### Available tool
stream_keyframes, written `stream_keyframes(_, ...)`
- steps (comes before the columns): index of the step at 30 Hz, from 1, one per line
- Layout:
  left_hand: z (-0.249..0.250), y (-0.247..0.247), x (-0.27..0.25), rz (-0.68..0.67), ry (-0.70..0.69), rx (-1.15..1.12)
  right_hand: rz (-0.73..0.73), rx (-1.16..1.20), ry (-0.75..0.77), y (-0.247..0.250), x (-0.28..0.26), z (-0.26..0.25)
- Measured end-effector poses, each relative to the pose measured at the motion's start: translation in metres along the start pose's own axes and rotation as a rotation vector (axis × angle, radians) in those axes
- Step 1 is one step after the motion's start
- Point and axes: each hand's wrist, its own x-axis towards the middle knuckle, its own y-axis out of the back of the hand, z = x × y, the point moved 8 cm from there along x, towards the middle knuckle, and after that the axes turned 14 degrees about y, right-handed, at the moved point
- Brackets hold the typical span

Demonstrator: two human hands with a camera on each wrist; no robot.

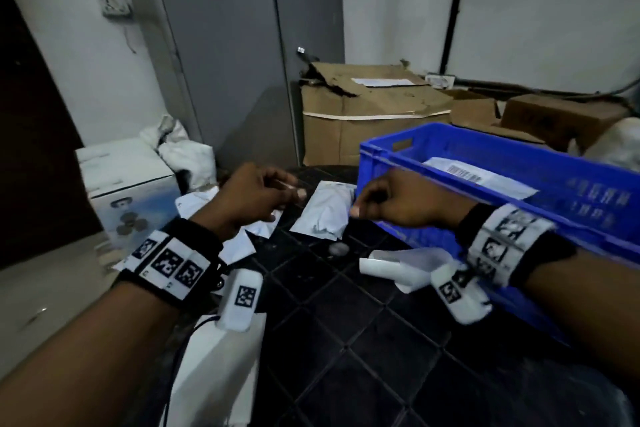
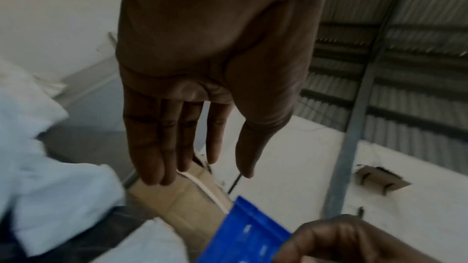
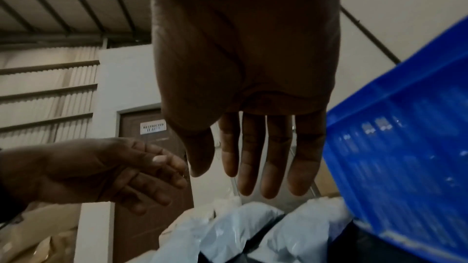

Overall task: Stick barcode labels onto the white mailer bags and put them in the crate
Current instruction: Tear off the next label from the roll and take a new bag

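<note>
A white mailer bag [image 1: 323, 211] lies on the black gridded table [image 1: 363, 357], between my two hands. My left hand [image 1: 291, 194] hovers just left of it with fingers [image 2: 162, 147] straight and nothing in them. My right hand [image 1: 360, 204] hangs at the bag's right edge, against the blue crate [image 1: 519, 163], and its fingers [image 3: 268, 157] are also straight and empty. More white bags [image 1: 239, 246] lie under my left wrist, and the right wrist view shows bags [image 3: 240, 233] below my palm. A labelled bag [image 1: 481, 177] lies inside the crate.
A curled strip of white label backing [image 1: 398, 267] lies on the table near my right wrist. Cardboard boxes [image 1: 367, 114] stand behind the crate, beside a grey cabinet [image 1: 225, 62]. A white printed box [image 1: 131, 184] stands at the left.
</note>
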Motion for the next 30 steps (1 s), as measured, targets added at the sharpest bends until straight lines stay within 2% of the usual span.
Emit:
stream_keyframes(3, -0.05, 0.02, 0.017, 0.003, 0.185, 0.067, -0.072, -0.074, -0.023, -0.049, 0.031, 0.008)
stream_keyframes(5, -0.079, 0.03, 0.025, -0.016, 0.313, 0.064, -0.048, -0.144, -0.093, -0.067, 0.061, 0.025)
stream_keyframes(7, -0.1, 0.041, 0.034, 0.006, 0.389, 0.027, -0.035, -0.234, -0.181, -0.078, 0.089, 0.047)
stream_keyframes(10, -0.12, 0.049, 0.043, 0.068, 0.446, -0.014, -0.122, -0.261, -0.31, -0.098, 0.117, 0.078)
stream_keyframes(12, -0.131, 0.052, 0.05, 0.119, 0.454, -0.05, -0.118, -0.215, -0.381, -0.109, 0.139, 0.101)
stream_keyframes(16, -0.151, 0.054, 0.058, 0.189, 0.452, -0.05, -0.158, -0.267, -0.492, -0.13, 0.162, 0.142)
stream_keyframes(18, -0.16, 0.052, 0.059, 0.184, 0.46, -0.054, -0.243, -0.309, -0.454, -0.135, 0.161, 0.13)
stream_keyframes(21, -0.164, 0.049, 0.055, 0.183, 0.469, -0.052, -0.205, -0.333, -0.457, -0.129, 0.158, 0.134)
stream_keyframes(26, -0.144, 0.048, 0.046, 0.183, 0.407, -0.056, 0.037, -0.207, -0.467, -0.081, 0.127, 0.101)
stream_keyframes(28, -0.125, 0.045, 0.036, 0.163, 0.354, -0.049, 0.075, -0.16, -0.402, -0.065, 0.108, 0.077)
stream_keyframes(30, -0.105, 0.038, 0.019, 0.126, 0.295, -0.069, 0.038, -0.083, -0.269, -0.058, 0.08, 0.048)
